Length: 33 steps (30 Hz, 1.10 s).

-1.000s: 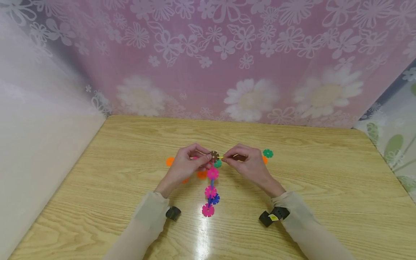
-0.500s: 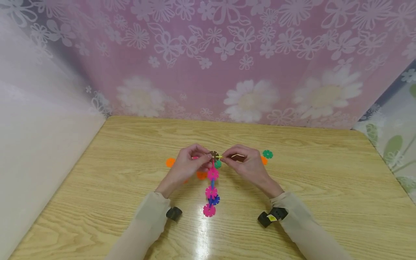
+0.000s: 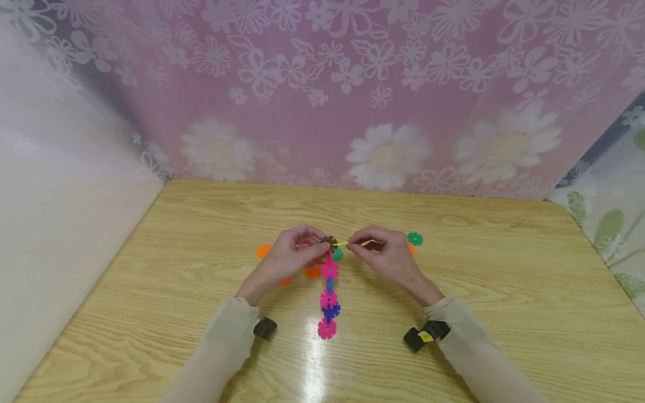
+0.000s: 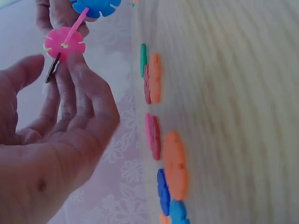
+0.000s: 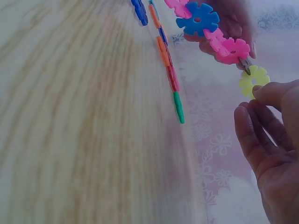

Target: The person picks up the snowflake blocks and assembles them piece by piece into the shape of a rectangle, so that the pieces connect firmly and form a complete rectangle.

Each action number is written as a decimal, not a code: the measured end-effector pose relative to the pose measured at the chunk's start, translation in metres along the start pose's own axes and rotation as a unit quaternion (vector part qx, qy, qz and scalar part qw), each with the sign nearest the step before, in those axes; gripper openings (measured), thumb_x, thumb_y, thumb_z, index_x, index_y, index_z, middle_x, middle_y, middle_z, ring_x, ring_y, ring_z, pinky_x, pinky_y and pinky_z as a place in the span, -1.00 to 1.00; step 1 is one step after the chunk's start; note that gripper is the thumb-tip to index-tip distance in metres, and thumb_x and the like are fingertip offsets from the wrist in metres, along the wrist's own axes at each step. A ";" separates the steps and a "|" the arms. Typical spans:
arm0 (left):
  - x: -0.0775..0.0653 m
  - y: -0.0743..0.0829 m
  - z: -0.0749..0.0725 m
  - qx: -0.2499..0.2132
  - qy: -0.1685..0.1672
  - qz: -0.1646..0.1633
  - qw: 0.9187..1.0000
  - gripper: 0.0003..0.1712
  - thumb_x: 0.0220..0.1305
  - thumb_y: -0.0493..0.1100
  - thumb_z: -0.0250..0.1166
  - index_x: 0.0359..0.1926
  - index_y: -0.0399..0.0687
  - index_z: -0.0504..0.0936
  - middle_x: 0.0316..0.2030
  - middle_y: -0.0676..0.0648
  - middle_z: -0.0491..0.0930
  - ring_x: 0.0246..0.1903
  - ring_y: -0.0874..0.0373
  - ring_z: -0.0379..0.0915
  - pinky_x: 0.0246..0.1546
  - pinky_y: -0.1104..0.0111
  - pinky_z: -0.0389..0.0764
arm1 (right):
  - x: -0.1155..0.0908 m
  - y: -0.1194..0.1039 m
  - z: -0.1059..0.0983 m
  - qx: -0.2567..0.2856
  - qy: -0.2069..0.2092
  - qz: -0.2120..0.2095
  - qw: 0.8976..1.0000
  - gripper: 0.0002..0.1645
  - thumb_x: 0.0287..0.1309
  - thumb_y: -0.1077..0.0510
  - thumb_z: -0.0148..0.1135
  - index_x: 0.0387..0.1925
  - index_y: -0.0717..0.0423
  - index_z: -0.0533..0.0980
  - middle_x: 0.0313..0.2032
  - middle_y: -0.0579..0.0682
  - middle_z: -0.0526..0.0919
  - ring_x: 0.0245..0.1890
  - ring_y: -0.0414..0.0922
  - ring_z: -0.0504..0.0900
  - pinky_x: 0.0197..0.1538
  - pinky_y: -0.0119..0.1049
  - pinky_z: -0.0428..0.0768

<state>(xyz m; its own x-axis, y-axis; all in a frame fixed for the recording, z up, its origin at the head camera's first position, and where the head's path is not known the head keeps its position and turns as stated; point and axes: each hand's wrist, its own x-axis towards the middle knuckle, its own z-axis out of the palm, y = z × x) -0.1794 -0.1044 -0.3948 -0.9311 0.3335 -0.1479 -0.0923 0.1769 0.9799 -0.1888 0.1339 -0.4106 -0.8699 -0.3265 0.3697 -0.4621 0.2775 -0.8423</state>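
The left hand (image 3: 287, 252) is pinching a brown disc (image 3: 331, 241) between thumb and fingers; the right hand (image 3: 390, 257) is clamping a yellow disc (image 5: 260, 77) between thumb tip and fingertips, its lower edge being covered by the thumb; both hands are working over the middle of the tabletop (image 3: 504, 280), facing each other.

The yellow disc is lying edge-on between the hands in the head view and is touching the brown disc; how deeply the slots are engaging, the views are not showing clearly. A chain of slotted discs (image 3: 328, 299) is extending from the brown disc toward the person; pink and blue discs are alternating along it, with a dark blue disc (image 3: 335, 310) sitting near the lower end and a pink disc (image 3: 327, 330) ending it.

Loose discs are lying on the tabletop around the hands; an orange disc (image 3: 263, 251) is resting left of the left hand; another orange disc (image 3: 313, 272) is resting left of the chain; a green disc (image 3: 415, 239) is lying beyond the right hand, near a partly hidden orange piece (image 3: 412, 248). Black wrist devices (image 3: 265, 328) are sitting at both cuffs; a flowered backdrop (image 3: 302, 112) is standing behind the table.
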 end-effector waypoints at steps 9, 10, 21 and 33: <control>-0.002 0.002 -0.004 0.077 -0.044 0.015 0.996 -0.51 0.42 0.05 0.32 0.25 -0.06 0.56 0.04 -0.12 0.70 0.00 0.00 0.67 0.07 0.09 0.66 | 0.003 -0.004 0.004 -0.001 -0.026 0.006 1.000 -0.91 0.24 0.27 0.42 -0.22 0.11 0.73 -0.23 0.01 0.77 -0.22 -0.18 0.75 -0.15 -0.36 0.74; -0.002 0.002 -0.004 0.075 -0.048 0.015 0.996 -0.51 0.42 0.05 0.33 0.24 -0.07 0.57 0.05 -0.12 0.70 0.02 0.00 0.66 0.09 0.09 0.66 | 0.003 -0.004 0.005 0.000 -0.027 0.009 1.000 -0.91 0.24 0.27 0.42 -0.22 0.10 0.73 -0.23 0.01 0.77 -0.21 -0.18 0.75 -0.15 -0.36 0.74; -0.003 -0.005 0.000 0.026 -0.074 -0.003 0.997 -0.70 0.40 0.01 0.36 -0.01 -0.06 0.63 -0.03 -0.24 0.72 -0.03 -0.15 0.71 -0.04 0.13 0.71 | 0.002 -0.003 -0.010 -0.039 -0.047 0.032 0.998 -0.84 0.27 0.22 0.40 -0.13 0.14 0.72 -0.16 0.03 0.80 -0.14 -0.19 0.75 -0.12 -0.32 0.73; -0.011 -0.007 0.005 0.040 -0.088 -0.036 0.995 -0.69 0.34 0.00 0.42 -0.06 -0.07 0.62 -0.09 -0.07 0.73 -0.14 0.06 0.70 -0.08 0.22 0.73 | -0.015 0.016 -0.072 -0.204 -0.044 0.109 0.972 -0.81 0.31 0.08 0.38 -0.10 0.04 0.72 -0.22 -0.06 0.80 -0.23 -0.13 0.70 -0.25 -0.39 0.64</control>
<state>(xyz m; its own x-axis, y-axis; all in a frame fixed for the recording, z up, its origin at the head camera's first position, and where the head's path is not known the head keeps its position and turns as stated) -0.1670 -0.1044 -0.4009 -0.8460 0.4736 -0.2450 -0.1208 0.2772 0.9532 -0.1957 0.2083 -0.4016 -0.9448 -0.2910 0.1507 -0.3148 0.6778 -0.6645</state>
